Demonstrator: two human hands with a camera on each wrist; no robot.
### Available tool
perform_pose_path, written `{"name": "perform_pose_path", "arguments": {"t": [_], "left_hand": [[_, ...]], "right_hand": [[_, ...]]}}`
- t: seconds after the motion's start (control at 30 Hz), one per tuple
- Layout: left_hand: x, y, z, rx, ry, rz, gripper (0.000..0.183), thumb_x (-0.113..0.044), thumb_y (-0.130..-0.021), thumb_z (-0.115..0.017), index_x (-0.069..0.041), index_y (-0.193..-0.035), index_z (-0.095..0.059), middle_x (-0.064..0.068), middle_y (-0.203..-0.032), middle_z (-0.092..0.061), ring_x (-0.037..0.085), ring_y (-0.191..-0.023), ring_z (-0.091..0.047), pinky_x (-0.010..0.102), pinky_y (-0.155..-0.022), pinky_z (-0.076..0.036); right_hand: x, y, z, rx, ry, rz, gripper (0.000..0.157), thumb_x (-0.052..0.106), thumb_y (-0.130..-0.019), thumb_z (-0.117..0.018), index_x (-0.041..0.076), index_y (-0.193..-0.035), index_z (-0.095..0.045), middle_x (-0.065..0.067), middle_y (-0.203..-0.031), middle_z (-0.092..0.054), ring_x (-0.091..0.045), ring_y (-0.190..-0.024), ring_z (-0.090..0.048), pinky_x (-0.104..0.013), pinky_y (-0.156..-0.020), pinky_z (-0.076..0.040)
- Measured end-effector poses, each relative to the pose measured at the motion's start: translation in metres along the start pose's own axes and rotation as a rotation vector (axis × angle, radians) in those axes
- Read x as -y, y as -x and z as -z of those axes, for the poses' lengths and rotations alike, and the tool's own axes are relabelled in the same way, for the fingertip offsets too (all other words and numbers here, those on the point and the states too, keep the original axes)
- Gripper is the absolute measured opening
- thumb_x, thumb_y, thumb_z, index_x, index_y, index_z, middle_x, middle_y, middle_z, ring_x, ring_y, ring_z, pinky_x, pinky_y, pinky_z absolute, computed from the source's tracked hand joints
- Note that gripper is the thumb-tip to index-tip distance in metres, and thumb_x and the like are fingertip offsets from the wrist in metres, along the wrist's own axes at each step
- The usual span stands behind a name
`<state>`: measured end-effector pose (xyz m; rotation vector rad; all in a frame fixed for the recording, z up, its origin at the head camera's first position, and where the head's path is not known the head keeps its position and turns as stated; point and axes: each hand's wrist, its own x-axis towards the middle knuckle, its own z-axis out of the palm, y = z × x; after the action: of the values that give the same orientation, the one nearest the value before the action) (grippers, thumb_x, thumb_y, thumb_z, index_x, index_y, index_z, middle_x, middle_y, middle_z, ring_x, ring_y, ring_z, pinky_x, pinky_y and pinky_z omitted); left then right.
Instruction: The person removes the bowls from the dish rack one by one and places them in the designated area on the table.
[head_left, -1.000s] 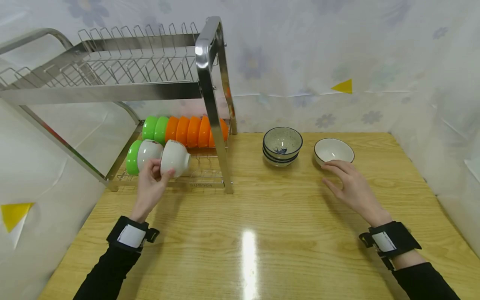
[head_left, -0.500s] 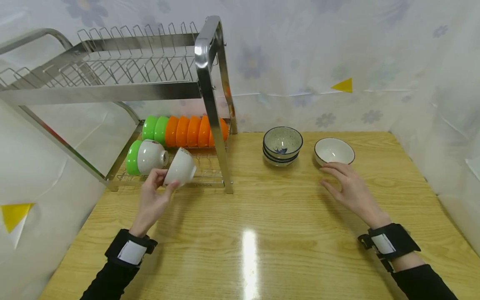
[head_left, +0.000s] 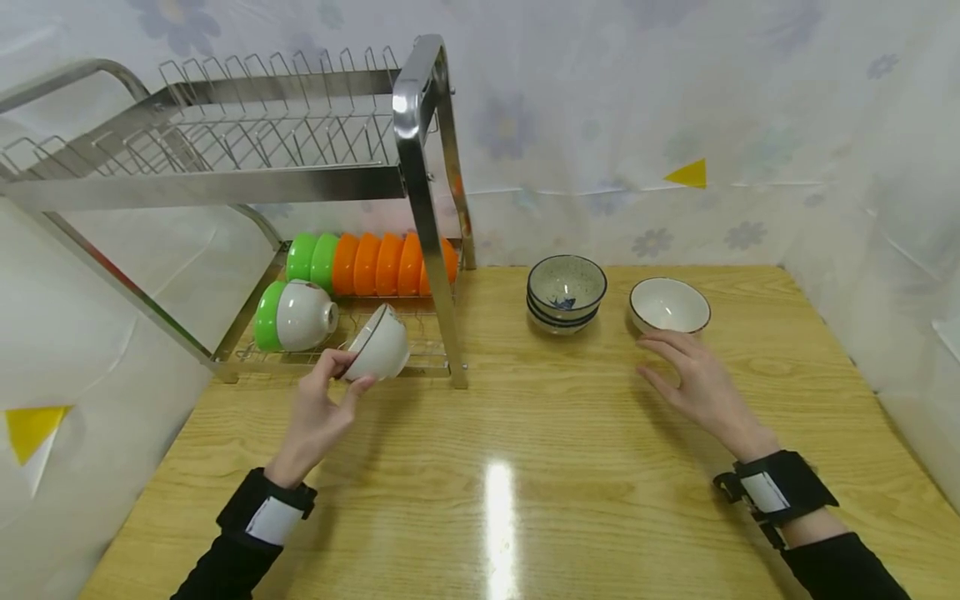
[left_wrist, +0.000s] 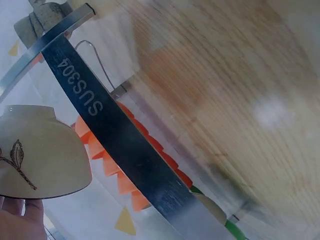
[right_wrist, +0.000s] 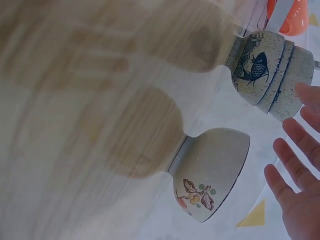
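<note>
My left hand point(head_left: 315, 425) pinches a white bowl point(head_left: 381, 343) by its dark rim, thumb on the near side, at the front of the rack's lower tier. The bowl is tilted, its foot toward the right; in the left wrist view a brown leaf print shows on the held bowl point(left_wrist: 45, 155). My right hand point(head_left: 701, 387), fingers loosely spread, hovers by the near side of another white bowl point(head_left: 670, 305) standing upright on the table. A gap shows between that flower-printed bowl point(right_wrist: 215, 155) and the right fingers point(right_wrist: 295, 165) in the right wrist view.
A two-tier steel dish rack point(head_left: 225, 190) stands at left. Its lower tier holds a row of green bowls point(head_left: 311, 260) and orange bowls point(head_left: 377, 265), with a white bowl point(head_left: 303, 317) against a green bowl point(head_left: 267, 317) in front. Speckled bowls point(head_left: 566, 287) are stacked mid-table.
My left hand has drawn the white bowl away from the white bowl beside it, rightward and toward me, turning its foot lower then slightly up. The right hand has barely shifted.
</note>
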<state>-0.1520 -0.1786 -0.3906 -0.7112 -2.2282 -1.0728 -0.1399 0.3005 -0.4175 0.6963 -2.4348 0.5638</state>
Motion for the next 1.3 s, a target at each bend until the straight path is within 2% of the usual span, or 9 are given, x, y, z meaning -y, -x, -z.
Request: {"name": "perform_pose_path", "arguments": {"t": [0.23,0.33,0.67,0.97,1.17,1.23,1.3], "left_hand": [[-0.010,-0.002,-0.003,0.033,0.009,-0.067,0.037,0.014,-0.068,-0.077,0.008,-0.098,-0.057,0.014,-0.088,-0.067,0.020,-0.078,-0.062,0.037,-0.067,-0.055],[-0.013,-0.003,-0.005,0.033,0.016,-0.088,0.038,0.016,-0.066,-0.077,0.009,-0.098,-0.056,0.015,-0.088,-0.067,0.021,-0.077,-0.063,0.040,-0.065,-0.056],[-0.018,-0.005,-0.011,0.055,0.045,-0.165,0.039,0.016,-0.065,-0.078,0.009,-0.097,-0.058,0.017,-0.090,-0.066,0.023,-0.079,-0.064,0.042,-0.064,-0.058],[-0.019,-0.002,-0.019,0.071,0.068,-0.181,0.039,0.015,-0.066,-0.078,0.008,-0.099,-0.058,0.017,-0.091,-0.065,0.023,-0.080,-0.064,0.041,-0.064,-0.058],[-0.020,0.000,-0.020,0.087,0.089,-0.180,0.027,-0.004,-0.081,-0.071,0.008,-0.101,-0.059,0.017,-0.093,-0.065,0.023,-0.083,-0.063,0.041,-0.066,-0.058],[-0.020,0.001,-0.020,0.087,0.090,-0.178,0.027,-0.002,-0.079,-0.072,0.008,-0.101,-0.059,0.016,-0.093,-0.065,0.023,-0.083,-0.063,0.041,-0.066,-0.058],[-0.020,0.002,-0.022,0.080,0.092,-0.183,0.032,0.008,-0.073,-0.076,0.008,-0.100,-0.059,0.017,-0.092,-0.065,0.023,-0.082,-0.064,0.042,-0.065,-0.058]], "right_hand": [[0.003,0.001,0.000,0.014,0.006,-0.012,0.044,0.000,-0.068,-0.080,-0.005,-0.109,-0.066,-0.022,-0.113,-0.062,-0.037,-0.106,-0.054,-0.057,-0.085,-0.048],[0.003,0.001,-0.001,0.018,0.005,-0.007,0.043,0.000,-0.069,-0.080,-0.004,-0.109,-0.066,-0.021,-0.112,-0.062,-0.037,-0.106,-0.054,-0.057,-0.085,-0.048],[0.002,0.002,-0.004,0.020,0.001,-0.007,0.040,0.002,-0.071,-0.080,-0.004,-0.109,-0.066,-0.020,-0.111,-0.063,-0.035,-0.106,-0.055,-0.055,-0.085,-0.049],[0.005,0.003,-0.006,0.054,-0.056,-0.014,0.033,-0.003,-0.072,-0.078,-0.003,-0.103,-0.069,-0.017,-0.099,-0.070,-0.030,-0.092,-0.062,-0.049,-0.076,-0.054],[0.006,0.004,-0.008,0.067,-0.082,-0.019,0.030,-0.006,-0.071,-0.077,-0.003,-0.100,-0.069,-0.016,-0.096,-0.071,-0.029,-0.088,-0.064,-0.048,-0.073,-0.055],[0.006,0.004,-0.009,0.076,-0.093,-0.024,0.029,-0.006,-0.071,-0.077,-0.003,-0.099,-0.069,-0.016,-0.095,-0.071,-0.029,-0.088,-0.065,-0.048,-0.073,-0.056],[0.006,0.005,-0.011,0.090,-0.106,-0.026,0.028,-0.006,-0.071,-0.077,-0.003,-0.098,-0.070,-0.015,-0.094,-0.072,-0.028,-0.086,-0.066,-0.047,-0.072,-0.056]]}}
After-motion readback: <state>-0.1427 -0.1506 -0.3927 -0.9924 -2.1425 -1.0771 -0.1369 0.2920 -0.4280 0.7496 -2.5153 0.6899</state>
